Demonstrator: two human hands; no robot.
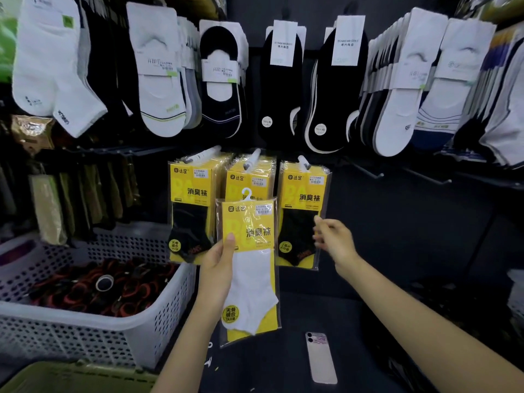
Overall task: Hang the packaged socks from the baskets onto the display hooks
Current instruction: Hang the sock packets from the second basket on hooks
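The middle stack of hung packs (249, 180) is mostly hidden behind the sock pack (252, 251) held in front of it; only its top strip shows under the white peg (252, 158). The fingers of the left hand (218, 265) are out of sight behind the pack, with only the thumb showing on the front. The right hand (333, 241) is blurred at the fingers, and it cannot be told whether a fingertip touches the edge of the right hung pack (300, 211) just beside it. The dark goods in the white basket (85, 330) are too murky to name, and a green basket (71, 375) is cut off at the bottom-left corner. The small print on the labels is unreadable.

The sock pack is a clear sleeve over a yellow card with black lettering, a white ankle sock on its lower half, a round yellow sticker near the toe and a small barcode label at the top right. Its white plastic hanger (247, 193) sticks up from the top, below the peg and not on it. The pack is upright, tilted slightly.

The left hand's grip pinches the pack's left edge, thumb in front. The right hand's grip is loose, fingers half bent, with nothing in it. A phone (321, 357) lies on the dark counter (368, 321).
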